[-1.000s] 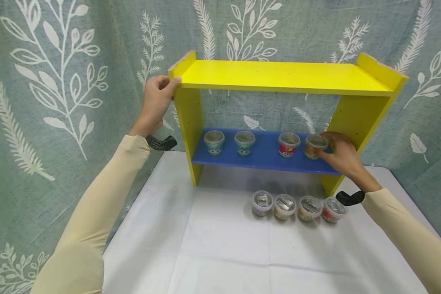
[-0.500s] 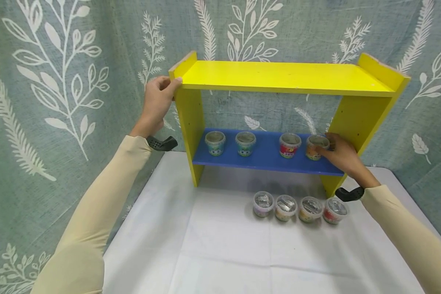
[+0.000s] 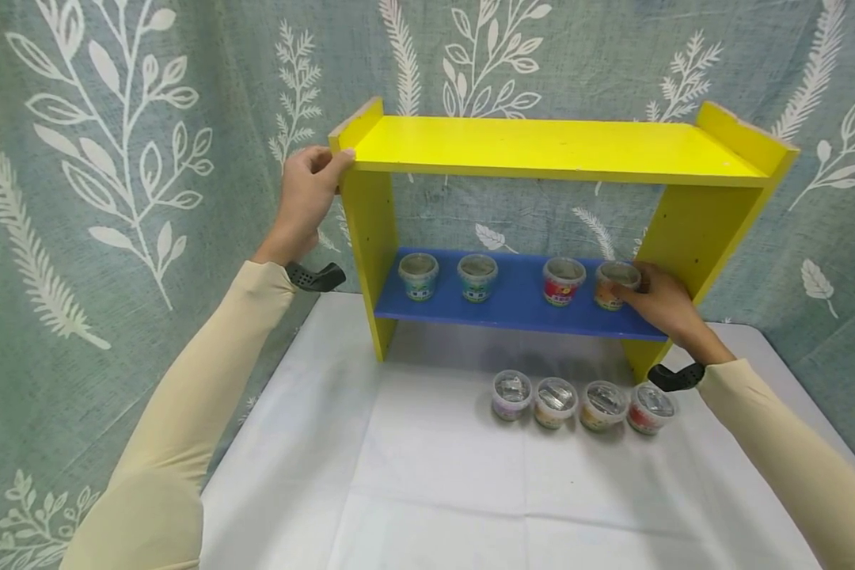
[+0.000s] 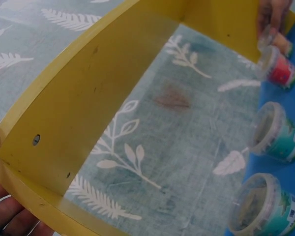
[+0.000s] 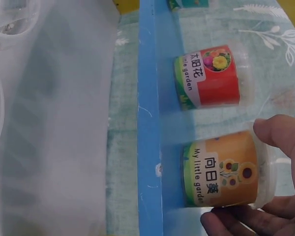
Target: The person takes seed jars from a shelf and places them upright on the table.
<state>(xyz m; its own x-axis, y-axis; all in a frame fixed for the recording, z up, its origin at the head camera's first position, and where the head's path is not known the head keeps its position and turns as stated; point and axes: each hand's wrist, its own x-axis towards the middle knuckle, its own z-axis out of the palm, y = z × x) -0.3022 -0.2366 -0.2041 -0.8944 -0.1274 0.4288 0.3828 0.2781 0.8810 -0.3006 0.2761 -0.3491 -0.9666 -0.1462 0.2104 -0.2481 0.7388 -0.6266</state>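
- Here, the orange pot stands upright at the right end of the blue shelf, last in a row of four, just beside the rack's right yellow side panel.
- The right hand grasps it: the wrist view shows the thumb against one side of the lidded end and curled fingers round the other, likely to seat it in line with its neighbours.
- Just beside it stands the red pot, apart from it; further left are two teal pots, spaced evenly along the shelf.
- The left hand holds the rack's top left corner, thumb over the front edge and fingers behind it, seemingly to steady the rack.
- Both arms are stretched forward in cream sleeves, each with a black wrist mount; the right forearm angles up from the worktop to the shelf.
- On the white-covered worktop, in front of the rack, four more pots lie in a close row, clear lids up.
- The yellow top shelf carries nothing that shows.
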